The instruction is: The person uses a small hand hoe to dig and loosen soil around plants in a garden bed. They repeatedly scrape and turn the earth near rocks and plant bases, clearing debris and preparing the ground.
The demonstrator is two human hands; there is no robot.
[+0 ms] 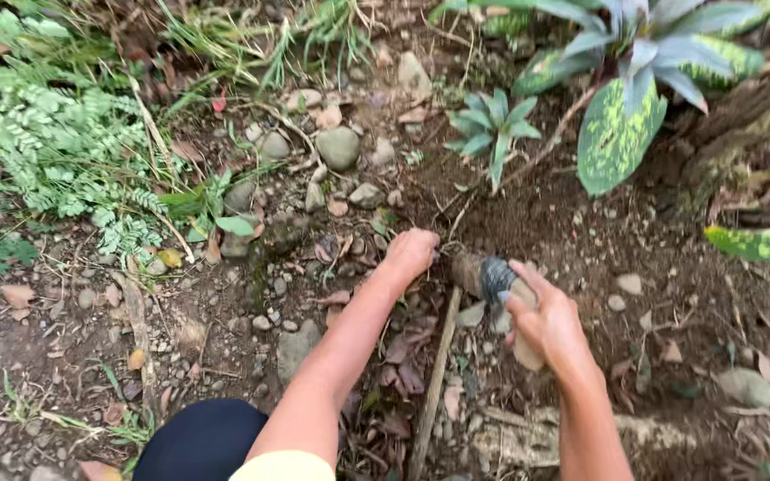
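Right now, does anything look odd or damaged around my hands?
The tool handle in the right hand has dark tape wound around it, perhaps a repair. The left hand presses into the bare soil; nothing else stands out.

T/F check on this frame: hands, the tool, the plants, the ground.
1. The right hand grips a tool handle wrapped in dark tape. True.
2. The left hand rests flat on the grey stone. False: it is down at the soil by the tool's front end, apart from that stone.
3. A spotted-leaf plant grows upper right. True.
4. The ground is paved. False: it is bare soil with pebbles and dry leaves.
5. Ferns grow on the left. True.
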